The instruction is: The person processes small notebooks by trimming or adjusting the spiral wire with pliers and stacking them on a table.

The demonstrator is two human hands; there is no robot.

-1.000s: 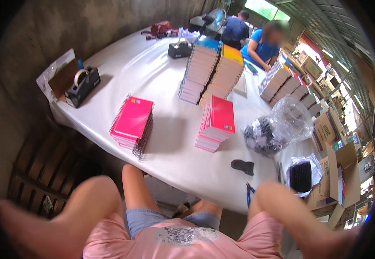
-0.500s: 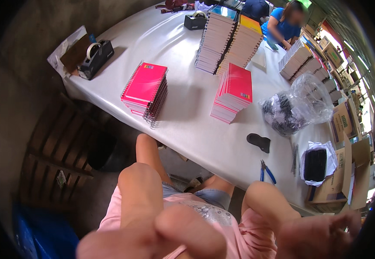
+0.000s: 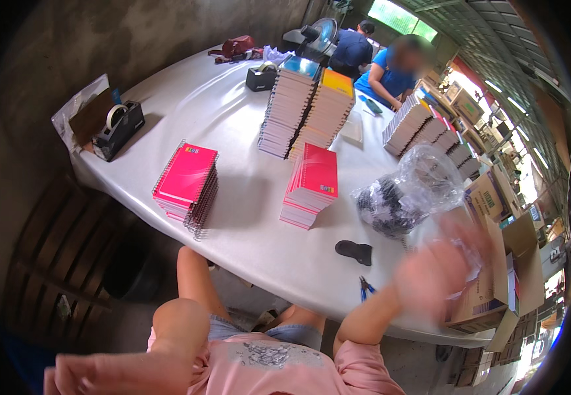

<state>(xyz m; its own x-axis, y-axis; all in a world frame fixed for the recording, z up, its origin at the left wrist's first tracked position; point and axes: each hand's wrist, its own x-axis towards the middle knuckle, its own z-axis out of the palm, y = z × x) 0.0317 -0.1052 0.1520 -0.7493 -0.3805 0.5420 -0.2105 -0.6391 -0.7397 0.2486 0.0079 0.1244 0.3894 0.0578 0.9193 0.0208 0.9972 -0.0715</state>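
Observation:
My right hand (image 3: pixel 443 270), smeared by motion, is over the right side of the table, in front of the black coils in white wrapping. Whether it holds anything cannot be made out. My left hand (image 3: pixel 104 374) is low at the left, off the table, partly cut by the lower edge; its visible fingers look stretched out, with nothing seen in them. Blue-handled cutting pliers (image 3: pixel 365 288) lie near my right forearm, beside a flat black pad (image 3: pixel 354 252). Two piles of red-covered books stand ahead: a spiral-bound pile (image 3: pixel 187 172) at left, and another pile (image 3: pixel 316 172) with punched holes and no coil visible.
Tall stacks of bound notebooks (image 3: pixel 289 105) stand farther back. A clear plastic bag (image 3: pixel 397 197) of black coils sits at right, near open cardboard boxes (image 3: pixel 479 299). Tape dispensers (image 3: pixel 120 131) stand along the left. Two people (image 3: pixel 391 72) are beyond the table.
My right hand has swung from the lower right up over the table. My left hand has moved down and left. The view has shifted, showing more of the room's far side.

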